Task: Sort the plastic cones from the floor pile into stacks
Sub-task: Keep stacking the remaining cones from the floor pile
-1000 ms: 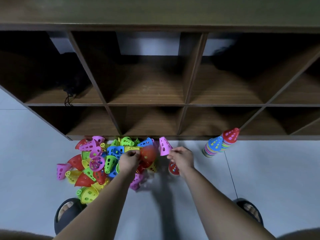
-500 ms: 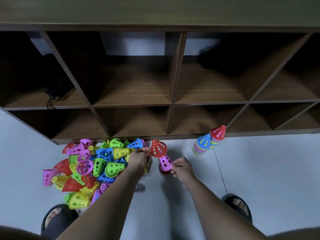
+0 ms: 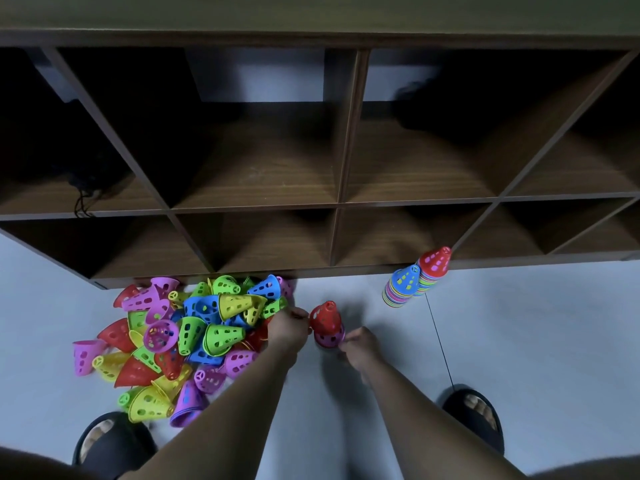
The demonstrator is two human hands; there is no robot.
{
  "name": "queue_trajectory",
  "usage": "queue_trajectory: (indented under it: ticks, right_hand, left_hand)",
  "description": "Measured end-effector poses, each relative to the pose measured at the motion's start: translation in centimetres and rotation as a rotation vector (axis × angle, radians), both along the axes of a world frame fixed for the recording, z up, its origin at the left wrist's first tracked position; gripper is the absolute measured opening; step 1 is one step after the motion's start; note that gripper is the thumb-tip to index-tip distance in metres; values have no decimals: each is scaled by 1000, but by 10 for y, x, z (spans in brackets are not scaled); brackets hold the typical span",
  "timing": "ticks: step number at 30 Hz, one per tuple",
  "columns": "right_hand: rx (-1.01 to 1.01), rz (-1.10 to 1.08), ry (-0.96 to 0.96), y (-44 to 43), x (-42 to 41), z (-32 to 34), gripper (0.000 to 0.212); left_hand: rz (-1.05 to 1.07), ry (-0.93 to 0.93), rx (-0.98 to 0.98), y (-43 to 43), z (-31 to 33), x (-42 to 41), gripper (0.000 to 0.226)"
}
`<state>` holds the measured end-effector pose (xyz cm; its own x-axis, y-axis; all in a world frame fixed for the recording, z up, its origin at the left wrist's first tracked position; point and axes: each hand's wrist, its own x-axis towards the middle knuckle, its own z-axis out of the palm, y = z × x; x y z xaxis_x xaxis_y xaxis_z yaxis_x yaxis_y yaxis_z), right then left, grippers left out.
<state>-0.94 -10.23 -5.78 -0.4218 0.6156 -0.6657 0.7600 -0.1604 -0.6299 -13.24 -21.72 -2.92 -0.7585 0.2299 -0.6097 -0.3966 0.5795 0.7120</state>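
Down onto the purple cone (image 3: pixel 328 339) comes the red cone (image 3: pixel 325 317), which half a second ago was held tilted in the air above it; now it sits upright over the purple one, covering its top, so that only the purple base with its round holes shows beneath. The left hand (image 3: pixel 287 327) has followed it down, and its grip pinches the red cone's lower edge from the pile side, fingertips drawn together on the plastic. The right hand (image 3: pixel 358 344) stays low on the other side, fingers curled, its grip pinching the purple cone's rim. The nested pair stands on the pale floor (image 3: pixel 519 341), just right of the loose pile (image 3: pixel 194 334), a jumble of green, yellow, blue, red and purple cones lying on their sides and at all angles against the foot of the dark wooden shelf unit (image 3: pixel 341 133). Every cone I can make out is pierced with holes. Well apart to the right, close by the shelf's bottom edge, two stacks stand touching one another: a blue-topped stack (image 3: pixel 401 285) in front and a red-topped stack (image 3: pixel 433 268) behind it, both showing bands of many colours at the rims. A black cable (image 3: pixel 81 202) lies in the shelf's upper left compartment. The person's left slipper (image 3: pixel 114 441) is planted just below the pile and the right slipper (image 3: pixel 474 417) out beyond the right arm, both black.
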Motion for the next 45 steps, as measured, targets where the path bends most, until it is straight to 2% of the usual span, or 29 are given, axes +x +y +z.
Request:
queue_trajectory:
  ticks: [4, 6, 8, 13, 21, 24, 28, 31, 33, 36, 38, 45]
  right_hand:
    - [-153, -77, -46, -4, 0, 2, 18]
    - [-275, -35, -109, -8, 2, -2, 9]
    - [-368, 64, -157, -14, 0, -8, 10]
    - [-398, 186, -61, -38, -22, -2, 8]
    - [-194, 276, 91, -70, -68, -5, 11]
    - [-67, 345, 94, -76, -82, -15, 24]
    - [158, 563, 55, -83, -92, -24, 42]
    - [298, 706, 19, -85, -94, -23, 42]
    - [398, 730, 16, -85, -91, -24, 34]
    - [539, 730, -20, -84, -86, -23, 28]
    - [594, 727, -25, -83, -82, -21, 26]
    - [534, 605, 137, -77, -84, 4, 8]
  left_hand:
    - [-80, -12, -34, -13, -7, -4, 15]
    - [-127, 53, -82, -21, -9, -10, 8]
    - [-155, 127, -142, -28, -3, -17, 14]
    - [-3, 194, -190, -52, 5, -44, 9]
    - [114, 326, -324, -107, 1, -86, 11]
    - [131, 371, -360, -132, -3, -92, 24]
    - [154, 361, -366, -157, -9, -91, 47]
    - [168, 295, -373, -165, -8, -86, 65]
    - [166, 245, -360, -167, -6, -82, 60]
    - [147, 197, -348, -169, -8, -79, 29]
    - [162, 178, -325, -170, -8, -79, 19]
    - [171, 229, -230, -157, 13, -78, 14]
